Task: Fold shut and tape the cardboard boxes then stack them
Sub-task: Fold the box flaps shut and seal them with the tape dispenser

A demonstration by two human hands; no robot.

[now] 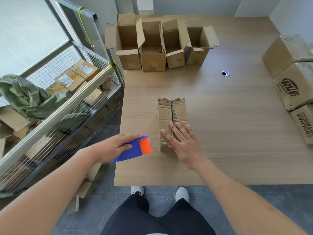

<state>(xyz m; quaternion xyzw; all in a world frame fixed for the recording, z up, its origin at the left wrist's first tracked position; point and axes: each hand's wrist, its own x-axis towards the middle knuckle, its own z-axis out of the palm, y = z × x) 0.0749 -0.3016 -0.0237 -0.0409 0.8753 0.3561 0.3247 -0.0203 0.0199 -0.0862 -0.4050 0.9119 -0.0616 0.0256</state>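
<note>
Your right hand (182, 143) lies flat, fingers straight and spread, on the near end of the closed box (172, 121) in front of you, and that pressure is what keeps the two top flaps down along their centre seam while nothing else yet holds them there. The box sits lengthwise on the wooden table (228, 133), near the front edge and slightly left of centre, so the seam runs away from you, which suits a single pull of tape along it. Your left hand (116, 147) grips the blue tape dispenser (133, 150) with its fingers curled over the body, the orange roll end turned toward the box and just beside its near left corner, apart from the cardboard. Whether a strip is already stuck along the seam is hard to tell; something glossy shows near your fingertips. Four open boxes (159, 46) wait in a row at the far edge, flaps up, within reach for the next rounds. The taped boxes (291, 78) are stacked at the right edge, likely where this one belongs once sealed. Watch that the flaps do not spring up if you lift the right hand early.
</note>
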